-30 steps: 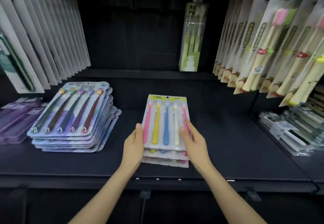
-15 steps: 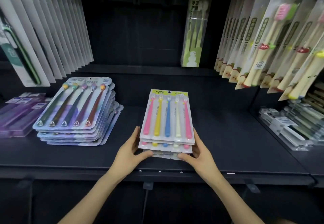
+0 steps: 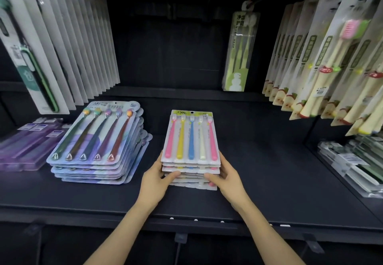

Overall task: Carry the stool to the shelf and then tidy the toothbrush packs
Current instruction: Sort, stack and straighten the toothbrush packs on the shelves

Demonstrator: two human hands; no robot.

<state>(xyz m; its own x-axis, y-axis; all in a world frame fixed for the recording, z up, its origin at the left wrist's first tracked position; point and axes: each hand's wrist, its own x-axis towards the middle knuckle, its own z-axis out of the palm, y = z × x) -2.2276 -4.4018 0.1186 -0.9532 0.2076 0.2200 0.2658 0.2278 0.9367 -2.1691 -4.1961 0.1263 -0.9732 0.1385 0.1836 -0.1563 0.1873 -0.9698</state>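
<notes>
A stack of several flat toothbrush packs [image 3: 191, 138] lies in the middle of the dark shelf [image 3: 269, 177]; the top pack shows pink, yellow, blue, cream and pink brushes. My left hand [image 3: 156, 178] holds the stack's near left corner, thumb across the front edge and fingers along the left side. At the near right corner my right hand [image 3: 224, 176] grips it the same way. The packs look squared up. No stool is in view.
A second stack of blue five-brush packs [image 3: 97, 140] lies to the left, with purple boxed brushes [image 3: 27, 146] beyond it. White packs [image 3: 68, 47] hang upper left, apple-print packs [image 3: 323, 63] upper right, one green pack [image 3: 241, 51] at the back. Clear packs [image 3: 352, 161] lie far right.
My hands slid from the top pack down to the stack's near corners, thumbs now on its front edge. The offset lower packs have come into line under the top one.
</notes>
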